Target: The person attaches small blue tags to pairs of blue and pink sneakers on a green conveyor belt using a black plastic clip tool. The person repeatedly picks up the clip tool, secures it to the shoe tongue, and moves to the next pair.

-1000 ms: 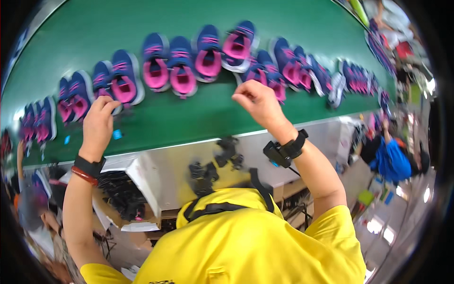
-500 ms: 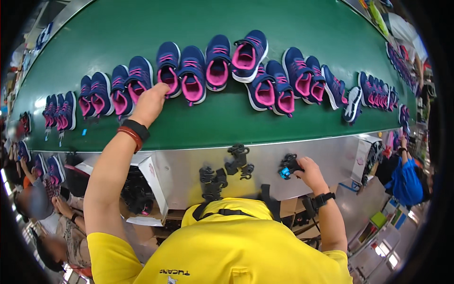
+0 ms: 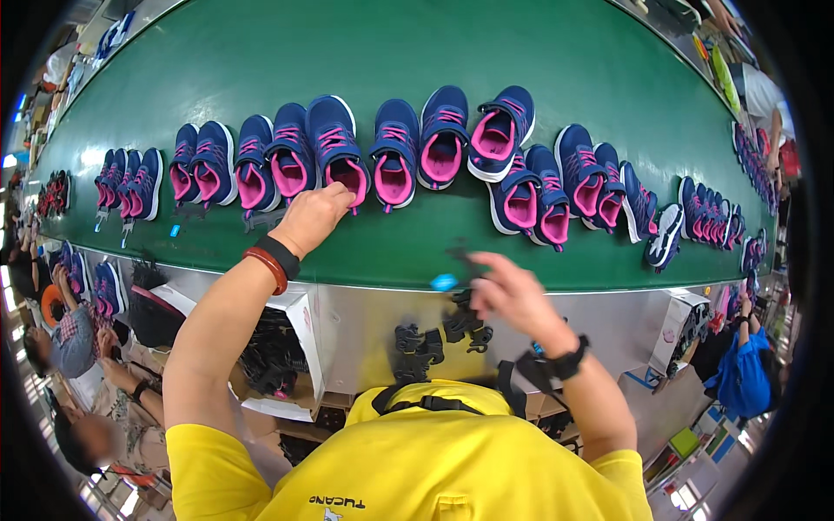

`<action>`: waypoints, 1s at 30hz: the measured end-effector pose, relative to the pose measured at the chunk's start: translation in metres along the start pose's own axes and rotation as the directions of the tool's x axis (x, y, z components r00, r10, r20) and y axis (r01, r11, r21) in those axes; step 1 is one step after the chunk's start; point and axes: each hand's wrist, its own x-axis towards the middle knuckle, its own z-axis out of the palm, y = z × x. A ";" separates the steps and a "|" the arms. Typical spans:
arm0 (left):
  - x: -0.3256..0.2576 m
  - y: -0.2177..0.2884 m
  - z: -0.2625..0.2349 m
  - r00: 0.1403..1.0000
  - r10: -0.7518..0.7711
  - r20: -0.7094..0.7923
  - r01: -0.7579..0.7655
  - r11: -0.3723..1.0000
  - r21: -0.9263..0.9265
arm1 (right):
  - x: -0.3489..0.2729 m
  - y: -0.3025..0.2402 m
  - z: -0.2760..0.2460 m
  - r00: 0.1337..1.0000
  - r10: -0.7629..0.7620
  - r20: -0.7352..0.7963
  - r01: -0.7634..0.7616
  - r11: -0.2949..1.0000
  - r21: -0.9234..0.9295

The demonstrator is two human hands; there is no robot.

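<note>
My left hand (image 3: 314, 217) is closed at the heel of a navy sneaker (image 3: 333, 130) with pink lining and laces, pinching its rear edge. The sneaker lies sole down on the green table, toe pointing away from me. Over the table's near edge, my right hand (image 3: 512, 293) holds a black plastic hook piece (image 3: 476, 267) carrying a blue tag (image 3: 444, 282); motion smears the piece. Just right of my left hand stands a matching sneaker (image 3: 393, 148), untouched. More black plastic hooks (image 3: 419, 349) lie on the metal ledge in front of me.
Sneakers line the green table (image 3: 347, 61) to both sides; one (image 3: 665, 236) is tipped over at the right. Below the edge stand an open white carton (image 3: 304, 343) of black pieces and another carton (image 3: 673, 330). People (image 3: 745, 360) work at both sides.
My right hand has lifted the tagged hook piece off the ledge and carried it left toward the table. The sneaker at my left hand now stands farther from its right neighbour. The view has shifted.
</note>
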 end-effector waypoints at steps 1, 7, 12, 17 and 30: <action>0.001 0.001 -0.002 1.000 -0.001 -0.004 0.001 1.000 -0.009 | 0.017 -0.012 0.019 0.994 -0.098 0.054 0.100 0.995 -0.030; -0.002 0.001 -0.001 0.997 -0.053 -0.048 0.049 0.995 -0.090 | 0.083 -0.035 0.094 0.992 -0.099 -0.071 0.108 0.987 0.122; -0.006 -0.005 0.001 0.997 -0.029 -0.075 0.022 0.996 -0.090 | 0.096 -0.029 0.112 0.994 -0.031 -0.101 0.054 0.972 0.227; -0.004 -0.004 -0.001 0.999 -0.029 -0.042 0.027 0.998 -0.060 | 0.096 -0.022 0.123 0.985 -0.011 -0.174 0.066 0.946 0.316; -0.001 -0.004 0.000 1.000 -0.021 -0.012 0.021 0.999 -0.036 | 0.098 -0.019 0.129 0.992 -0.013 -0.123 0.058 0.928 0.369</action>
